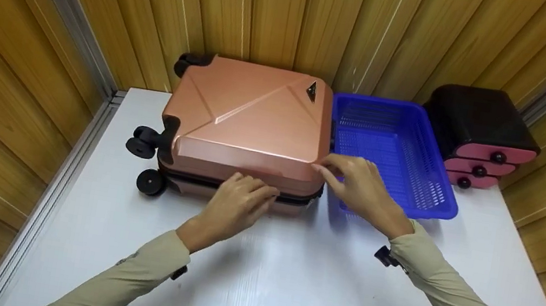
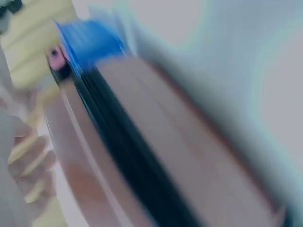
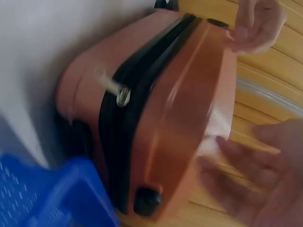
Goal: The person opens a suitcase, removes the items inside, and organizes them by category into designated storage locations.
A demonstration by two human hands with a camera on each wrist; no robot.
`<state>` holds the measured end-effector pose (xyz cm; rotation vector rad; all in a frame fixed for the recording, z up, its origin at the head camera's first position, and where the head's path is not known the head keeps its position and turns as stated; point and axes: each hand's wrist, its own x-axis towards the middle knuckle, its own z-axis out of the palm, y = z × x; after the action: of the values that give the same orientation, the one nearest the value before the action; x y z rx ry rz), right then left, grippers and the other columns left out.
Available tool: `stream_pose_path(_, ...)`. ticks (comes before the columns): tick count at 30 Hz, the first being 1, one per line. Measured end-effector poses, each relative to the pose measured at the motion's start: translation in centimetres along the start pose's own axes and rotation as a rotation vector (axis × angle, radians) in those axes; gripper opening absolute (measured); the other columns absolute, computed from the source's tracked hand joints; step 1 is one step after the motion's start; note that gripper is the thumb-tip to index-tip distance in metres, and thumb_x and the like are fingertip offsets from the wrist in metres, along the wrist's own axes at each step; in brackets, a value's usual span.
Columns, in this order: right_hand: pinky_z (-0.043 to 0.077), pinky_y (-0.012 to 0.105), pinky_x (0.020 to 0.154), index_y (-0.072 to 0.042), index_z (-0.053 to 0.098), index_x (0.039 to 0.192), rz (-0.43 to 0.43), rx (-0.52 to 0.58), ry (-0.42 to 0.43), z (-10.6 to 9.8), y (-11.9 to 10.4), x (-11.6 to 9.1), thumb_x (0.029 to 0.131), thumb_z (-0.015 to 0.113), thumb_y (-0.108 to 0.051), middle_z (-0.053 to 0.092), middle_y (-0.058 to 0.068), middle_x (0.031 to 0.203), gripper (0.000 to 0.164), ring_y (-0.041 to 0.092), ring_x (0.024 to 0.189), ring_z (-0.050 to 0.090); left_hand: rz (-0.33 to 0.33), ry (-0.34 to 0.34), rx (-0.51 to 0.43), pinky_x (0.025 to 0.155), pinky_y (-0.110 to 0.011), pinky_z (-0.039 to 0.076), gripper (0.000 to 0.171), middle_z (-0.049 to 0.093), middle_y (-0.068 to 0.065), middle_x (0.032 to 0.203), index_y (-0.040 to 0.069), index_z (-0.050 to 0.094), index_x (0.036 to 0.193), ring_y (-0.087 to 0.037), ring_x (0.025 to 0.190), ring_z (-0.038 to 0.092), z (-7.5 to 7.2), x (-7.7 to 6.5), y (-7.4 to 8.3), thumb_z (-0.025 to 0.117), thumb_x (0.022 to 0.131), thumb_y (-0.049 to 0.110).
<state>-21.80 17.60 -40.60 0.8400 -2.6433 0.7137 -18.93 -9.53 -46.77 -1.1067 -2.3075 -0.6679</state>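
A rose-pink hard-shell suitcase lies flat, its black zipper band running round the side. The left hand is in front of its near long side, fingers loosely bent and holding nothing; blurred fingers show beside the shell in the left wrist view. By the near right corner is the right hand, thumb and fingers apart at the shell's edge. In the right wrist view, the right hand has its fingers spread with nothing between them. A metal zipper pull hangs at the zipper band.
A blue plastic basket stands right of the suitcase, close against it. Behind it on the right is a black box with pink drawers. Black wheels stick out on the suitcase's left. Wood-patterned walls enclose the white table.
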Motion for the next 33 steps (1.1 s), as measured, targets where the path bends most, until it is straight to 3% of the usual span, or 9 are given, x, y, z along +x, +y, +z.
stream_pose_path(3,0.061,0.043,0.079,0.000,0.076,0.106,-0.209,-0.022,0.107,-0.2,0.4,1.6,0.100,0.073,-0.017,0.076,0.013,0.101,0.018,0.027,0.091,0.074,-0.216,-0.174,-0.255,0.069,-0.029,0.056,0.015,0.080,-0.005,0.098,0.005,0.078,0.112,-0.015,0.078,0.073,2.3,0.7,0.9,0.071,0.100,0.012)
stream_pose_path(5,0.060,0.045,0.089,0.001,0.074,0.111,-0.298,-0.036,0.114,0.0,0.5,2.6,0.099,0.074,-0.017,0.074,0.017,0.111,0.022,0.031,0.104,0.072,-0.364,-0.272,-0.423,0.076,-0.032,0.061,0.019,0.080,-0.011,0.105,0.001,0.076,0.117,-0.021,0.087,0.076,4.0,1.1,1.3,0.069,0.102,0.011)
stream_pose_path(8,0.053,0.048,0.105,-0.002,0.072,0.122,-0.350,-0.042,0.007,0.7,0.6,3.5,0.098,0.076,-0.020,0.068,0.019,0.130,0.030,0.035,0.123,0.064,-0.509,-0.350,-0.645,0.093,-0.039,0.060,0.031,0.073,-0.022,0.123,-0.008,0.069,0.129,-0.034,0.111,0.074,6.6,1.4,2.2,0.066,0.102,0.006)
stream_pose_path(10,0.045,0.052,0.114,-0.005,0.068,0.132,-0.352,-0.061,-0.102,1.4,0.6,3.8,0.098,0.076,-0.024,0.062,0.020,0.142,0.040,0.037,0.135,0.056,-0.585,-0.357,-0.770,0.093,-0.042,0.060,0.038,0.067,-0.029,0.132,-0.011,0.062,0.137,-0.040,0.118,0.070,8.1,1.3,2.8,0.064,0.101,0.003)
stream_pose_path(14,0.034,0.051,0.123,-0.006,0.057,0.148,-0.304,-0.082,-0.254,2.4,0.4,4.1,0.100,0.073,-0.032,0.052,0.018,0.154,0.056,0.037,0.147,0.044,-0.770,-0.266,-0.930,0.081,-0.043,0.063,0.045,0.061,-0.033,0.138,-0.014,0.055,0.143,-0.044,0.112,0.070,10.1,1.0,4.3,0.060,0.100,-0.001)
stream_pose_path(21,0.032,0.048,0.124,-0.003,0.053,0.151,-0.262,-0.074,-0.295,2.4,-0.1,4.3,0.101,0.071,-0.028,0.049,0.018,0.157,0.059,0.036,0.149,0.041,-1.040,-0.101,-1.178,0.085,-0.041,0.063,0.048,0.059,-0.031,0.141,-0.018,0.048,0.144,-0.041,0.125,0.062,11.4,1.6,6.4,0.055,0.105,0.009)
stream_pose_path(26,0.033,0.047,0.124,-0.003,0.056,0.150,-0.241,-0.064,-0.307,2.2,-0.5,4.4,0.100,0.072,-0.031,0.051,0.018,0.156,0.059,0.036,0.149,0.042,-1.035,0.064,-1.371,0.089,-0.040,0.062,0.045,0.064,-0.029,0.138,-0.016,0.051,0.141,-0.042,0.125,0.065,12.7,1.0,6.4,0.058,0.107,0.013)
stream_pose_path(30,0.035,0.047,0.122,-0.002,0.059,0.145,-0.272,-0.066,-0.279,2.0,-0.4,4.5,0.097,0.075,-0.029,0.056,0.018,0.150,0.057,0.037,0.144,0.046,-1.032,0.082,-1.361,0.089,-0.039,0.062,0.039,0.067,-0.024,0.133,-0.012,0.059,0.134,-0.039,0.122,0.067,13.1,1.2,6.5,0.061,0.106,0.015)
stream_pose_path(33,0.035,0.047,0.123,-0.001,0.060,0.144,-0.279,-0.059,-0.269,2.1,-0.3,4.3,0.097,0.075,-0.028,0.057,0.019,0.149,0.057,0.037,0.144,0.046,-1.114,0.120,-1.368,0.090,-0.040,0.062,0.035,0.067,-0.024,0.133,-0.012,0.063,0.131,-0.039,0.122,0.067,13.1,1.8,7.0,0.060,0.104,0.011)
